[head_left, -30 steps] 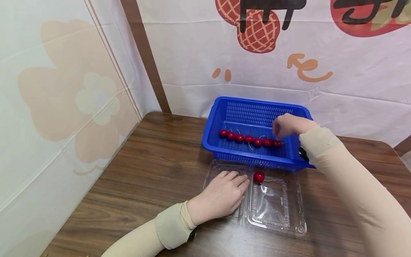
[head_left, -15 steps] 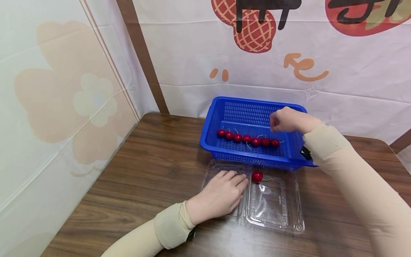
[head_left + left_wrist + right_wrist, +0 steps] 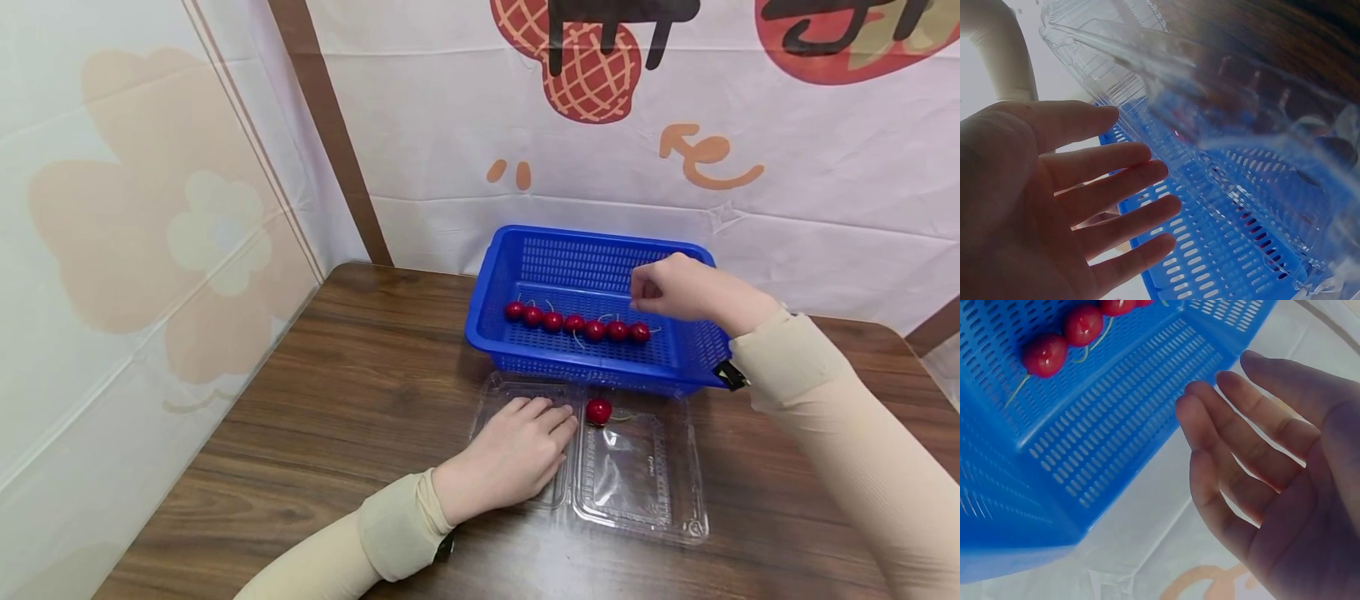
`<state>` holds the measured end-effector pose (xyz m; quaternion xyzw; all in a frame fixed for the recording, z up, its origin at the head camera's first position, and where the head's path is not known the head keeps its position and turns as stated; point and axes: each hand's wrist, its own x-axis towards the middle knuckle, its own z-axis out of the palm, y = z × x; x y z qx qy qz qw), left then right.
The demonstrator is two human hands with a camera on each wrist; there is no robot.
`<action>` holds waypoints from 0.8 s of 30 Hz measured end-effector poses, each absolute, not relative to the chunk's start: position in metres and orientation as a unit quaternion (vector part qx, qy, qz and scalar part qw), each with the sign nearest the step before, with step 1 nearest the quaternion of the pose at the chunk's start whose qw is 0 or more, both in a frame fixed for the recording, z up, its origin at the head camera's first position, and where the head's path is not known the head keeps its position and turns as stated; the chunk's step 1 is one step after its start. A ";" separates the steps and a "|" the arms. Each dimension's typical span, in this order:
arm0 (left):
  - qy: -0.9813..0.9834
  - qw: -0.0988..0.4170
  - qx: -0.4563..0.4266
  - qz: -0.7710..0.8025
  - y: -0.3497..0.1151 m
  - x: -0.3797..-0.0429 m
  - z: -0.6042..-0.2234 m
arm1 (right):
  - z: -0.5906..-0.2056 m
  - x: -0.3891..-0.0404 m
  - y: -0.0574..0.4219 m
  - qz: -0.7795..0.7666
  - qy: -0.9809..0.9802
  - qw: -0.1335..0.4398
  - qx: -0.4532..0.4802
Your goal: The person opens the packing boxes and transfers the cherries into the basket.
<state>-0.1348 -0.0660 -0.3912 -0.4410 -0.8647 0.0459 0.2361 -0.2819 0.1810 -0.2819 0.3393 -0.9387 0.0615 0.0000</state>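
My left hand rests on the left half of a clear plastic clamshell box, its fingers fairly straight in the left wrist view. One red cherry with a stem sits at the upper left of the box's right half. Behind it stands a blue plastic basket, where several red cherries lie in a row on the mesh floor. My right hand hovers above the basket's right side. Its fingers are loosely bent and hold nothing, apart from the end cherry of the row.
The brown wooden table stretches left and right of the box. A printed white cloth hangs close behind the basket, and another printed cloth closes off the left side.
My right hand has risen from the rightmost cherry and drawn back a little to the right. That cherry stays at the end of the row. My left hand keeps its place on the box.
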 end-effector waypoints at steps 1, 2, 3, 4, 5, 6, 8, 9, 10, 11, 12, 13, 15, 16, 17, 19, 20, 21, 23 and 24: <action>-0.865 0.237 -0.440 0.047 -0.066 -0.135 -0.391 | -0.282 -0.281 0.181 0.063 -0.938 0.006 0.342; -0.865 0.237 -0.440 0.046 -0.066 -0.135 -0.391 | -0.282 -0.279 0.181 0.065 -0.936 0.011 0.345; -0.866 0.236 -0.439 0.045 -0.066 -0.135 -0.391 | -0.282 -0.278 0.182 0.067 -0.936 0.016 0.346; -0.866 0.236 -0.438 0.045 -0.066 -0.135 -0.391 | -0.283 -0.277 0.182 0.069 -0.935 0.020 0.348; -0.866 0.236 -0.438 0.046 -0.066 -0.135 -0.391 | -0.283 -0.275 0.181 0.071 -0.935 0.022 0.348; -0.867 0.236 -0.437 0.046 -0.065 -0.135 -0.391 | -0.283 -0.273 0.181 0.073 -0.934 0.024 0.349; -0.867 0.235 -0.437 0.046 -0.065 -0.135 -0.391 | -0.283 -0.269 0.182 0.076 -0.933 0.025 0.352; -0.867 0.235 -0.438 0.047 -0.065 -0.134 -0.391 | -0.283 -0.267 0.183 0.079 -0.931 0.027 0.355; -0.867 0.235 -0.438 0.048 -0.065 -0.135 -0.391 | -0.283 -0.265 0.183 0.081 -0.929 0.027 0.360; -0.867 0.235 -0.437 0.047 -0.065 -0.135 -0.391 | -0.284 -0.263 0.183 0.083 -0.927 0.027 0.364; -0.867 0.235 -0.437 0.047 -0.065 -0.135 -0.391 | -0.284 -0.261 0.184 0.086 -0.925 0.028 0.368; -0.867 0.234 -0.437 0.047 -0.065 -0.135 -0.391 | -0.285 -0.260 0.184 0.088 -0.924 0.032 0.372; -0.867 0.234 -0.437 0.046 -0.065 -0.135 -0.391 | -0.286 -0.257 0.186 0.092 -0.922 0.039 0.375; -0.867 0.235 -0.437 0.046 -0.065 -0.135 -0.391 | -0.287 -0.255 0.186 0.095 -0.921 0.043 0.375; -0.867 0.235 -0.437 0.047 -0.065 -0.135 -0.392 | -0.288 -0.254 0.187 0.097 -0.921 0.048 0.374; -0.867 0.235 -0.438 0.045 -0.065 -0.135 -0.392 | -0.291 -0.251 0.188 0.104 -0.920 0.058 0.374; -0.866 0.236 -0.438 0.045 -0.065 -0.135 -0.392 | -0.292 -0.250 0.188 0.107 -0.919 0.063 0.375; -0.866 0.237 -0.438 0.046 -0.065 -0.135 -0.392 | -0.293 -0.249 0.188 0.110 -0.917 0.068 0.377; -0.866 0.237 -0.437 0.043 -0.065 -0.135 -0.392 | -0.295 -0.247 0.188 0.117 -0.913 0.076 0.383; -0.867 0.237 -0.436 0.042 -0.065 -0.135 -0.392 | -0.296 -0.246 0.188 0.120 -0.911 0.080 0.387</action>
